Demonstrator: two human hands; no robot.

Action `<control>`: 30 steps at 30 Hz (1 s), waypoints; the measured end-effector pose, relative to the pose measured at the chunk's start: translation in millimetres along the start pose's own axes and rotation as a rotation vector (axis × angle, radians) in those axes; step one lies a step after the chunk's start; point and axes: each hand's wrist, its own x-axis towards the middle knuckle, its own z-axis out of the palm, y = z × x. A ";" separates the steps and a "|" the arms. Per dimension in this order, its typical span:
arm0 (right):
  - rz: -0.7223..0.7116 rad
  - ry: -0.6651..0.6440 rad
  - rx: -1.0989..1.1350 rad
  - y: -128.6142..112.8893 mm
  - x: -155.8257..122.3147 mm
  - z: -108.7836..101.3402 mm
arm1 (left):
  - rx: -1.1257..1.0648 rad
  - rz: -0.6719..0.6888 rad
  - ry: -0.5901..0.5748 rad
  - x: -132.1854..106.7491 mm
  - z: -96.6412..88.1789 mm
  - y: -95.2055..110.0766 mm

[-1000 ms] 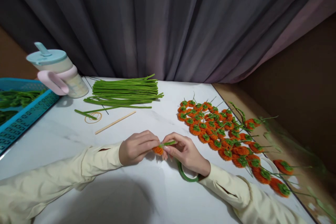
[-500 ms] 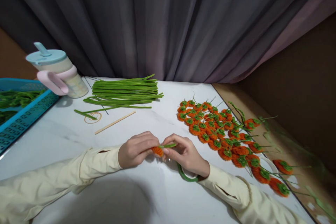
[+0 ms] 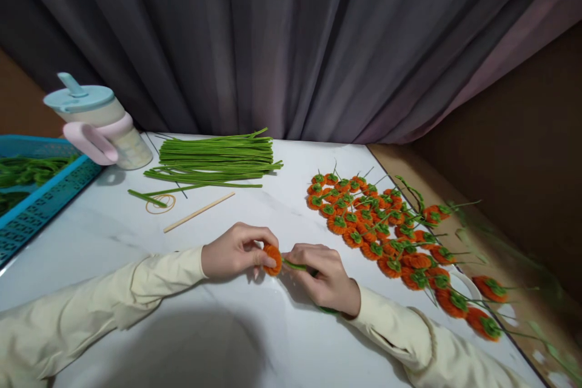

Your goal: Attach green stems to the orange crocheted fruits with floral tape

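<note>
Between the thumb and fingers of my left hand (image 3: 236, 251) is a small fuzzy orange pumpkin-like ball (image 3: 272, 260), held just above the table. A green stem (image 3: 294, 265) runs from its right side into my right hand (image 3: 326, 276), whose fingers are curled closed on it. Beneath the right wrist, a sliver of a green ring, probably a roll of tape (image 3: 328, 310), shows; the rest is hidden by the hand.
Many finished orange pieces with green tops (image 3: 364, 216) spread over the table's right side. Green fuzzy stems (image 3: 216, 157) lie stacked at the back, near a wooden stick (image 3: 199, 213) and rubber bands (image 3: 160, 205). A tumbler (image 3: 97, 124) and blue basket (image 3: 54, 209) stand left.
The orange ball has turned to show a rounder face. My right hand has rolled over, palm down, closing round the stem and covering most of the green ring.
</note>
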 end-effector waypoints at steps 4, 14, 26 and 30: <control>-0.127 -0.008 -0.087 1.1 -2.5 1.6 | -0.253 -0.166 -0.060 3.6 -3.2 -2.2; -0.109 0.037 -0.190 -2.4 -5.1 1.4 | -0.347 -0.197 -0.044 5.0 -3.0 -2.7; 0.098 -0.080 -0.023 -5.0 -1.9 0.4 | -0.384 -0.204 -0.002 6.3 -1.4 -6.6; 0.232 -0.142 0.136 -5.5 -0.3 -1.3 | -0.451 -0.250 0.023 8.4 -1.2 -11.3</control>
